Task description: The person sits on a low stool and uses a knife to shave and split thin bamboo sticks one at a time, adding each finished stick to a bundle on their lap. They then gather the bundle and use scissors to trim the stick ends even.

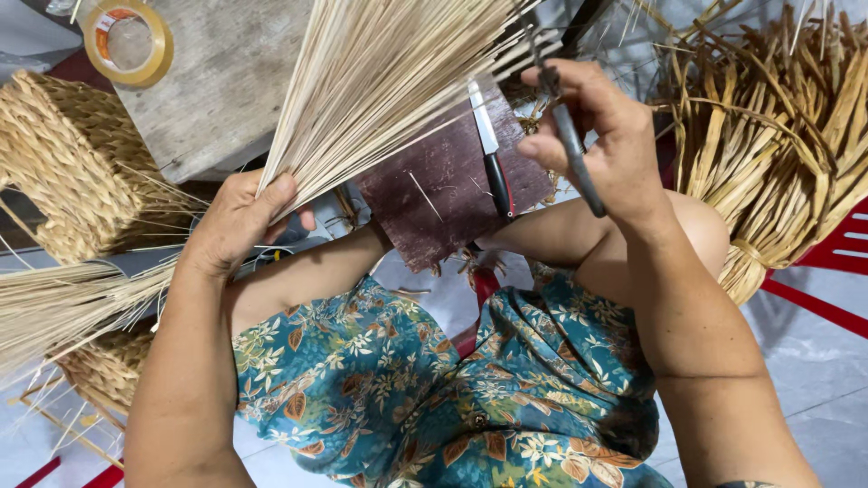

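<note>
My left hand [237, 221] grips the narrow end of a fan-shaped bundle of thin pale straw stalks [389, 81], which spreads up and to the right. My right hand [608, 136] holds a pair of dark metal scissors [568, 136] at the far tips of those stalks, handles pointing down. A small knife with a black and red handle [493, 163] lies on a dark reddish board [448, 190] between my hands. My knees in a teal floral garment [434, 380] fill the lower middle.
A woven straw basket [72, 163] stands at left, with a roll of yellow tape [127, 41] on a grey plank [217, 81]. More loose stalks [63, 307] lie at lower left. A heap of dried leaves [778, 136] and a red plastic seat [836, 262] are at right.
</note>
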Tool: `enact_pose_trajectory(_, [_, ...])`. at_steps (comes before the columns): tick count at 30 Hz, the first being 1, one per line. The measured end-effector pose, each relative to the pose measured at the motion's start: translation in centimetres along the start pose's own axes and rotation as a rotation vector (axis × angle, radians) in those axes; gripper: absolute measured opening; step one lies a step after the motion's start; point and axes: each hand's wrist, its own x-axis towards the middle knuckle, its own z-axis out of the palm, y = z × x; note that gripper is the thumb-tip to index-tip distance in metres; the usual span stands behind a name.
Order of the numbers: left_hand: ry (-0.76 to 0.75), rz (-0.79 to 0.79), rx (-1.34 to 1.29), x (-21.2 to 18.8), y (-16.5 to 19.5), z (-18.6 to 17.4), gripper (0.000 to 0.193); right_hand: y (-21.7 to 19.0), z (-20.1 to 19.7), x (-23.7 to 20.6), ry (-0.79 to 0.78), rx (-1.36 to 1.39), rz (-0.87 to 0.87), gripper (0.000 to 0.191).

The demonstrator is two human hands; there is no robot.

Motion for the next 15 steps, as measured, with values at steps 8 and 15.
enact_pose_trajectory(8, [-0.016, 0.036, -0.018, -0.2, 0.5, -0.2, 0.046, -0.5, 1.1, 0.6, -0.073, -0.079, 0.063, 0.057])
enact_pose_trajectory(15, [-0.012, 0.054, -0.041, -0.6, 0.4, -0.3, 0.042, -0.8, 2.3, 0.1, -0.055, -0.243, 0.027, 0.057])
